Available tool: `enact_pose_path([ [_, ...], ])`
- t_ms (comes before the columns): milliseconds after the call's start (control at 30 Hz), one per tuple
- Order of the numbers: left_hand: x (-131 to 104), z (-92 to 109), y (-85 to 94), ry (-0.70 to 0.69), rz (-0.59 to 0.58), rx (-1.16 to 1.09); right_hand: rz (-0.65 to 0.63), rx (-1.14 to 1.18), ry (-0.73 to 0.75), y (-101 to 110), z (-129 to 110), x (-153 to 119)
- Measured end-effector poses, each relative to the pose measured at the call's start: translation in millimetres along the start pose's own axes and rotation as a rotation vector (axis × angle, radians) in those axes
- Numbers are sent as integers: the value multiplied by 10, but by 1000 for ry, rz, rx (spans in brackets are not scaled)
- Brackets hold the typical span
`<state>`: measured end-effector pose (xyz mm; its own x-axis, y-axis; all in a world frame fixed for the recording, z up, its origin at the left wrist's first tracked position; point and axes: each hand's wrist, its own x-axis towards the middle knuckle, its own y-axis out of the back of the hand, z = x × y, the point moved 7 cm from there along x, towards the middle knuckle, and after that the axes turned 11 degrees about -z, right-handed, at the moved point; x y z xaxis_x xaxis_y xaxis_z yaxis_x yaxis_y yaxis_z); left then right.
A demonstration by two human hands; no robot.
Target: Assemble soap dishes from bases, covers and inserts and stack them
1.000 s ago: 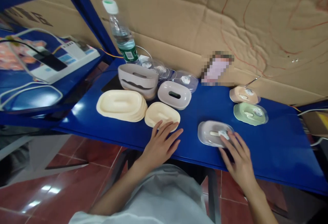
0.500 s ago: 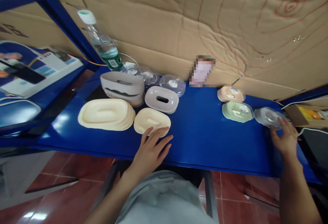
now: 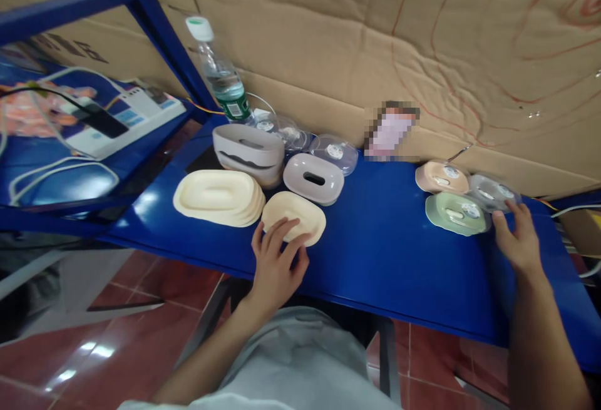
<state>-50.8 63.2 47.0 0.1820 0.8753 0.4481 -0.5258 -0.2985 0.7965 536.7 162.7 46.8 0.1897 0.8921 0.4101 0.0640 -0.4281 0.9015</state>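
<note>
My left hand [image 3: 280,252] is over a cream oval tray-like piece [image 3: 312,215], fingers spread and curved, fingertips at its surface. To its left lies a stack of similar, longer cream pieces [image 3: 211,194]. Behind are a grey oval lid with a slot [image 3: 331,175] and grey oval boxes [image 3: 248,147] stacked together. On the right, my right hand [image 3: 519,231] has its fingers apart, fingertips touching the right end of a grey box with a clear cover [image 3: 491,192]. That box stands beside a peach covered box [image 3: 439,176] and behind a green covered box [image 3: 455,215].
Clear plastic covers [image 3: 335,152] lie by the cardboard wall [image 3: 305,41]. A water bottle [image 3: 225,84] stands at the back left. A blurred-out phone-like object [image 3: 392,131] leans on the cardboard. Left are a power strip [image 3: 131,125] and cables; a blue post [image 3: 164,34] rises there.
My right hand has moved the grey covered box left and back, beside the peach one. My left hand's fingers have curled further over the cream piece. The view has shifted leftward.
</note>
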Motion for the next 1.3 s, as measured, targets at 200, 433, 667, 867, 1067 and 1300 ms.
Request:
enact_pose_path([
  [200,36,170,-63,-180,-190,-46,-50,256,294,242,-1547,-177],
  [433,-22,197,-79,-325,-313,-7,-355,296,937,176,-3754,-762],
  [667,-71,160,-121,-391,-349,-40,-286,244,1001,10,-4432,-532],
  [867,-113,384,-227,-387,-349,-39,-195,486,873,480,-3814,-775],
  [1067,-92,554,-408,-326,-316,-163,-319,537,689,548,-3044,-1508],
  [1300,-11,526,-322,-367,-283,-86,-384,461,747,391,-2997,-1816],
])
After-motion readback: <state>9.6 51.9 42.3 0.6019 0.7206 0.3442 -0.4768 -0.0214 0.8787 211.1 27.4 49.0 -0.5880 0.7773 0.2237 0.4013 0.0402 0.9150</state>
